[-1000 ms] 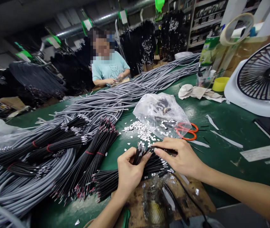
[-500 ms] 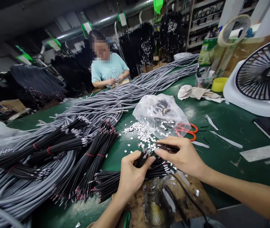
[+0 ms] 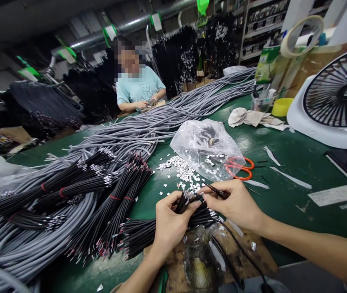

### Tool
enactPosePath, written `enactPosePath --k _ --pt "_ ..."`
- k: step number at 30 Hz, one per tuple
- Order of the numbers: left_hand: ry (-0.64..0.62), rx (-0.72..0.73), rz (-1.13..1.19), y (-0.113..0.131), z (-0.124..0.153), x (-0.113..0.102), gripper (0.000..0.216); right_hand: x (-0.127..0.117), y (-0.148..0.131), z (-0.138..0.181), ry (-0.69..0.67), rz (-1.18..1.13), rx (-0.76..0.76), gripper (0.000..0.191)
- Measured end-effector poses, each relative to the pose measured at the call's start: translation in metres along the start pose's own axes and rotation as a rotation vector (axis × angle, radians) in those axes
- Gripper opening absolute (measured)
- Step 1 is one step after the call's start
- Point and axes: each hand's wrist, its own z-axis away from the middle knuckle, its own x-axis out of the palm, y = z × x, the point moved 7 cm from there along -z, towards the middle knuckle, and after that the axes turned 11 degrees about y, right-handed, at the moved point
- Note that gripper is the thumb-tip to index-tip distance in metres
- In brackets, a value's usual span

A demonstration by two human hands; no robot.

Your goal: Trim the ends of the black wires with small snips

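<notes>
My left hand point(image 3: 173, 224) is closed around a small bunch of black cables point(image 3: 180, 204), whose silvery ends point up between thumb and fingers. In my right hand point(image 3: 237, 203) is a slim dark tool that looks like tweezers point(image 3: 217, 191), pinched so its tip reaches the cable ends. The fingertips of both hands nearly meet, hiding part of the tip. Beneath them lies another bundle of black cables point(image 3: 139, 234). Just beyond the hands, small silver foil pieces point(image 3: 181, 169) are scattered on the green table point(image 3: 283, 211).
Tied black cable bundles point(image 3: 121, 207) and long grey cables point(image 3: 149, 122) cover the left and back. A clear plastic bag point(image 3: 204, 142) partly covers orange-handled scissors point(image 3: 248, 167). A fan point(image 3: 341, 93) stands right; a wooden board point(image 3: 258, 256) lies in front. Another person point(image 3: 139, 91) works opposite.
My right hand has shifted slightly, and the tweezers have turned to a steeper slant at the cable ends. My left hand stays almost still with its bunch. The camera view has moved slightly.
</notes>
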Motion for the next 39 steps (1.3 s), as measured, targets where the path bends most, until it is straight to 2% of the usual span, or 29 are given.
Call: enactPosePath --k 6,8,11,13,16,18,20,25,27,29,39 --pt "-0.317 -0.117 0.178 -0.001 0.006 0.013 0.02 -0.004 0.001 -0.007 0.036 0.106 -0.032 0.02" --pt "-0.348 -0.125 0.188 0.001 0.006 0.014 0.022 -0.009 0.0 -0.01 0.09 0.133 -0.061 0.021" --pt "-0.297 -0.07 0.131 0.003 0.0 0.011 0.024 -0.015 -0.007 -0.011 0.143 0.143 -0.158 0.028" --pt "-0.259 -0.045 0.08 0.001 -0.006 0.01 0.025 -0.016 -0.012 -0.008 0.143 0.146 -0.279 0.022" --pt "-0.21 -0.069 0.035 -0.007 -0.012 0.007 0.031 -0.007 -0.01 -0.003 0.02 0.338 -0.403 0.019" --pt "-0.181 -0.107 0.026 -0.012 -0.014 0.005 0.031 0.002 0.001 -0.002 -0.101 0.556 -0.375 0.021" --pt "-0.15 -0.138 0.018 -0.014 -0.014 0.002 0.029 0.003 0.007 -0.004 -0.133 0.633 -0.321 0.021" --pt "-0.071 -0.098 -0.013 -0.01 -0.01 -0.004 0.026 -0.004 -0.006 -0.007 0.001 0.456 -0.3 0.031" --pt "-0.045 -0.075 -0.021 -0.01 -0.009 -0.006 0.027 -0.004 -0.007 -0.005 -0.01 0.461 -0.277 0.036" --pt "-0.026 -0.066 -0.02 -0.01 -0.009 -0.007 0.027 -0.001 -0.006 -0.003 -0.042 0.462 -0.26 0.033" --pt "-0.062 -0.077 0.008 -0.007 -0.007 -0.004 0.023 0.004 -0.005 0.001 -0.098 0.377 -0.268 0.026"
